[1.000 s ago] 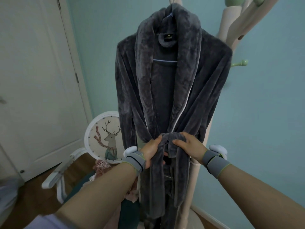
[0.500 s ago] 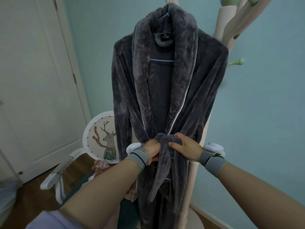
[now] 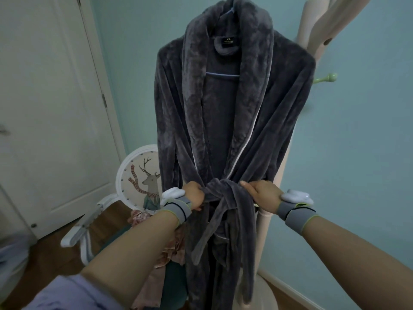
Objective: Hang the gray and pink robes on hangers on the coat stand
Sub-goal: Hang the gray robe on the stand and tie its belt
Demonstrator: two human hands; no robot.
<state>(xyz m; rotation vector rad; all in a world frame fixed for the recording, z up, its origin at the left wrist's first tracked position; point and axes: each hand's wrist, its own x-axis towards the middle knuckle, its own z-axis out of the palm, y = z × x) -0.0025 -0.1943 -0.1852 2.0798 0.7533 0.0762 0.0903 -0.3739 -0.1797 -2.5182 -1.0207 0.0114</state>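
The gray robe [image 3: 232, 113] hangs on a blue hanger [image 3: 222, 74] from the cream coat stand [image 3: 312, 30]. Its belt [image 3: 223, 193] is knotted at the waist, with two ends dangling down. My left hand [image 3: 194, 195] grips the belt just left of the knot. My right hand [image 3: 261, 193] holds the belt just right of the knot. The pink robe [image 3: 156, 247] lies crumpled on the chair seat below, partly hidden by my left arm and the gray robe.
A white chair [image 3: 125, 173] with a deer picture on its round back stands left of the stand. A white door [image 3: 51, 108] fills the left side. A green peg [image 3: 326, 78] sticks out beside the robe's shoulder. The stand's round base [image 3: 266, 296] rests on the wood floor.
My hands have moved apart from the middle of the belt to either side, and the knot now sits tight between them.
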